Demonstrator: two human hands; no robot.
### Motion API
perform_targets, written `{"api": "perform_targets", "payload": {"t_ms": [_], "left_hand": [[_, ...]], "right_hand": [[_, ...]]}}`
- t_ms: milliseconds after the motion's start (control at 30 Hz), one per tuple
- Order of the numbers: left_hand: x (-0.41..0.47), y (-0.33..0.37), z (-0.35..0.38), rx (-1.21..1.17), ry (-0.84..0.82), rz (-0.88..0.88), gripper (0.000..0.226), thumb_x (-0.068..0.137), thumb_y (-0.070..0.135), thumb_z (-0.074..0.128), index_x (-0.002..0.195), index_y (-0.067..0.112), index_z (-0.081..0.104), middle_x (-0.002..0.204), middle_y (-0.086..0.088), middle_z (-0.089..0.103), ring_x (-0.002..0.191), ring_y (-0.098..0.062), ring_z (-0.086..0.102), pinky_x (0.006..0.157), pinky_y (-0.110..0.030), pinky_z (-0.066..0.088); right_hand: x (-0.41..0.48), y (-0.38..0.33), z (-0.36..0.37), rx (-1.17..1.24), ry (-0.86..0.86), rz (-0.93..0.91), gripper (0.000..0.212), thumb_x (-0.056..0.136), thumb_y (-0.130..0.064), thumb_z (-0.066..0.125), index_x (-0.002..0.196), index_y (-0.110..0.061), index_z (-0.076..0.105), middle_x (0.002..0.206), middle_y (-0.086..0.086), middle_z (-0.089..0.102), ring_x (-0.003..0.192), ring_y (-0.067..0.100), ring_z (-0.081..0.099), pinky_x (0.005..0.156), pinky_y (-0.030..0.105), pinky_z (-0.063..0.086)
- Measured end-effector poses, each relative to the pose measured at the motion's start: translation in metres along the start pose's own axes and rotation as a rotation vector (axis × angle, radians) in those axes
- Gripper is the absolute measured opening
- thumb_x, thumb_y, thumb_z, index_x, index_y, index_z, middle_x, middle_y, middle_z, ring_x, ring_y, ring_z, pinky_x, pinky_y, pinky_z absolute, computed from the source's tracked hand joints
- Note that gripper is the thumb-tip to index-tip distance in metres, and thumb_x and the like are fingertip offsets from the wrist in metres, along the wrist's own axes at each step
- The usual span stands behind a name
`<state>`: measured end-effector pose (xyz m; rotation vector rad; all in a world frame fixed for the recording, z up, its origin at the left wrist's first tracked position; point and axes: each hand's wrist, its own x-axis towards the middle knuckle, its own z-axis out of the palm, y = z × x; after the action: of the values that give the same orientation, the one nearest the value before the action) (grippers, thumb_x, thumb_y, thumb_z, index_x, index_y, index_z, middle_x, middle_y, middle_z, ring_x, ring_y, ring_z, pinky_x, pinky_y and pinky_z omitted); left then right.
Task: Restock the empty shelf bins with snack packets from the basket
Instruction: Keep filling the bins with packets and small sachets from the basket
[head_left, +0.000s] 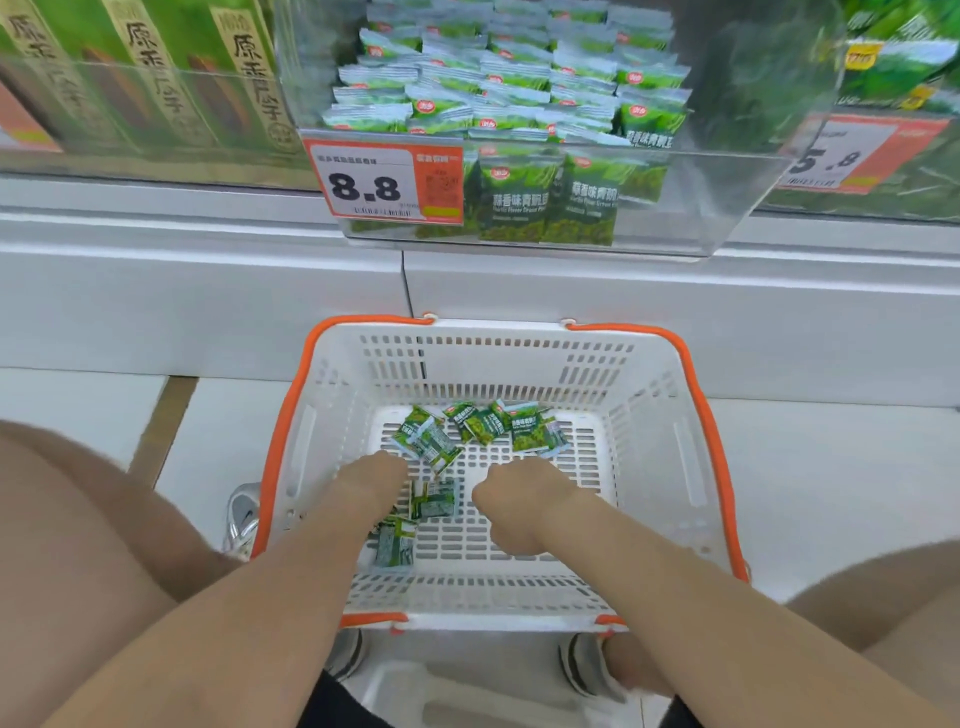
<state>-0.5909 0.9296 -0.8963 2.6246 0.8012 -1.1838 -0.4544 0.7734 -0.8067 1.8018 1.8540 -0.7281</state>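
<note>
The left hand (371, 486) and right hand (519, 501) dip into the basket (519, 335); their fingers are hidden, so I cannot tell their hold. The packets (530, 434) lie scattered on its floor from 12 to 7 o'clock. They are likely light, crinkly and slick; pinch a sealed edge.

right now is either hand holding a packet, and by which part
Cannot tell: the left hand and right hand reach down into the basket, fingers hidden beneath them. Loose snack packets lie near them.
</note>
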Motion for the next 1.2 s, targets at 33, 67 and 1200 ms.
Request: {"api": "perform_targets", "payload": {"t_ms": [33,67,1200], "left_hand": [[0.002,-0.001,0.001,0.006,0.006,-0.009,0.038,0.095,-0.014,0.047,0.124,0.006,0.062,0.121,-0.012,0.065,0.109,-0.029,0.068,0.089,-0.035,0.054],[0.001,0.0,0.0,-0.004,0.011,-0.016,0.034,0.095,-0.012,0.048,0.12,0.007,0.062,0.117,-0.011,0.064,0.107,-0.028,0.069,0.087,-0.035,0.055],[-0.081,0.049,-0.167,-1.276,0.481,0.48,0.021,0.083,-0.007,0.078,0.079,0.012,0.07,0.068,0.003,0.074,0.065,-0.011,0.071,0.066,-0.028,0.058]], "right_hand": [[0.001,0.0,0.0,0.004,-0.004,0.0,0.025,0.095,-0.006,0.052,0.073,-0.015,0.044,0.075,0.005,0.048,0.057,0.022,0.047,0.05,0.031,0.038],[0.001,0.001,0.0,0.011,-0.005,0.0,0.026,0.096,-0.005,0.052,0.073,-0.015,0.043,0.075,0.004,0.048,0.057,0.021,0.047,0.049,0.031,0.037],[-0.053,0.065,-0.075,0.741,1.036,0.209,0.024,0.094,-0.034,0.07,0.114,-0.02,0.071,0.104,-0.006,0.07,0.097,0.014,0.064,0.083,0.036,0.052]]}}
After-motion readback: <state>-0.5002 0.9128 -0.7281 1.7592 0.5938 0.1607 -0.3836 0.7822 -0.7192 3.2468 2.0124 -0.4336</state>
